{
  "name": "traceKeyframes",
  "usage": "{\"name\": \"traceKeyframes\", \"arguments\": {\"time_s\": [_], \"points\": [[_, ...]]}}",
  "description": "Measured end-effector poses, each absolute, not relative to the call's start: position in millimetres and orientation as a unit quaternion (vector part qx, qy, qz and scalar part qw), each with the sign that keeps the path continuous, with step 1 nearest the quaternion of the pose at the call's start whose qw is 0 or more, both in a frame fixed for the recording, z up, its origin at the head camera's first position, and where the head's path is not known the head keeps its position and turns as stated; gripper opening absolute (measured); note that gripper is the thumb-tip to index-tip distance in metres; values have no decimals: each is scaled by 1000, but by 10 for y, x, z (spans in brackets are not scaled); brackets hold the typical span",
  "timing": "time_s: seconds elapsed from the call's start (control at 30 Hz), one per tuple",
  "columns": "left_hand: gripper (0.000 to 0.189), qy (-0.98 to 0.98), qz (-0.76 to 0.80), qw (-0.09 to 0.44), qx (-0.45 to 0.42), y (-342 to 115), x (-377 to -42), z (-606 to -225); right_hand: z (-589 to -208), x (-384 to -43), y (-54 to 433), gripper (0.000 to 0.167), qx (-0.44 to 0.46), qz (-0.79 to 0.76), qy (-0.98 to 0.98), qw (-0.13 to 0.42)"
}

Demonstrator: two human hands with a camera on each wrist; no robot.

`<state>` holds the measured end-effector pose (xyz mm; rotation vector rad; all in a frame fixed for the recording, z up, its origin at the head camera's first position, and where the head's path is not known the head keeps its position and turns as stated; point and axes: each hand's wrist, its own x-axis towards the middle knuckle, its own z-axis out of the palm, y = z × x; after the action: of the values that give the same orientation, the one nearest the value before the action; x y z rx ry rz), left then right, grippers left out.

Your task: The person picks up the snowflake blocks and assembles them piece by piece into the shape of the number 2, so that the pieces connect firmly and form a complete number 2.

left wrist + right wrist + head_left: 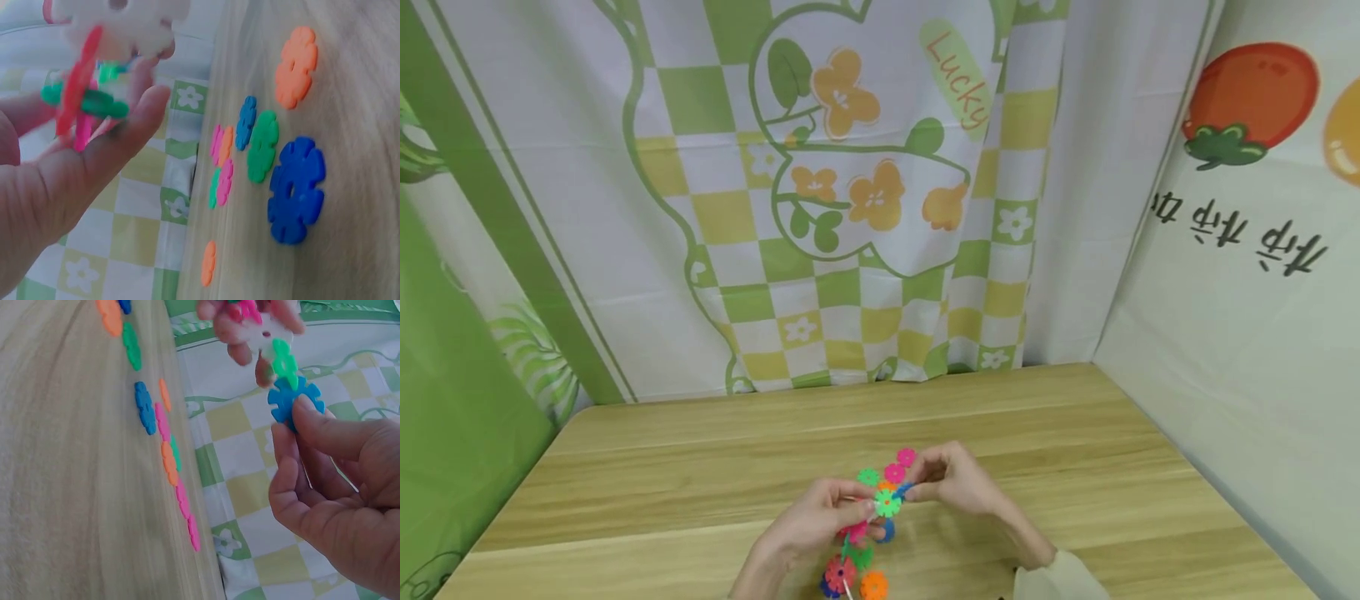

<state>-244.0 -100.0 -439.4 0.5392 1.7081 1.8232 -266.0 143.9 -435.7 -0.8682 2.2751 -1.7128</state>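
Observation:
My left hand [812, 521] holds a joined piece of notched plastic snowflake discs over the wooden table. In the left wrist view a white disc [125, 31], a red disc [78, 84] and a dark green disc [103, 103] belong to this piece, with some pink behind. My right hand [958, 483] pinches a blue disc [282, 400] between thumb and fingers. The blue disc's edge meets a bright green disc [285, 362] beside the white one, and the two stand crosswise. Fingers of the left hand cover part of the piece.
Loose discs lie flat on the table [700, 467]: pink [906, 457] and green [868, 477] behind the hands, orange [874, 585] and dark blue [297, 190] nearer. A patterned curtain [700, 333] hangs behind the table, and a white printed sheet [1240, 333] on the right.

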Motion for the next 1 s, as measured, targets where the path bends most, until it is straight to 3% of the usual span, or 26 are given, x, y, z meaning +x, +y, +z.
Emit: {"name": "traceKeyframes", "arguments": {"time_s": [0.3,0.57,0.77,1.0], "points": [[39,643,650,313,256,-950,-2407,-4358,-4418,-2706,1496,11,-357,-594,707,139],[46,630,654,329,260,-949,-2402,-4392,-4434,-2715,1482,15,-342,-589,716,155],[48,630,659,338,234,-953,-2398,-4409,-4427,-2761,1536,15,-293,-590,738,148],[49,611,670,352,233,-979,-2427,-4400,-4485,-2952,1560,24,-167,-581,787,121]]}}
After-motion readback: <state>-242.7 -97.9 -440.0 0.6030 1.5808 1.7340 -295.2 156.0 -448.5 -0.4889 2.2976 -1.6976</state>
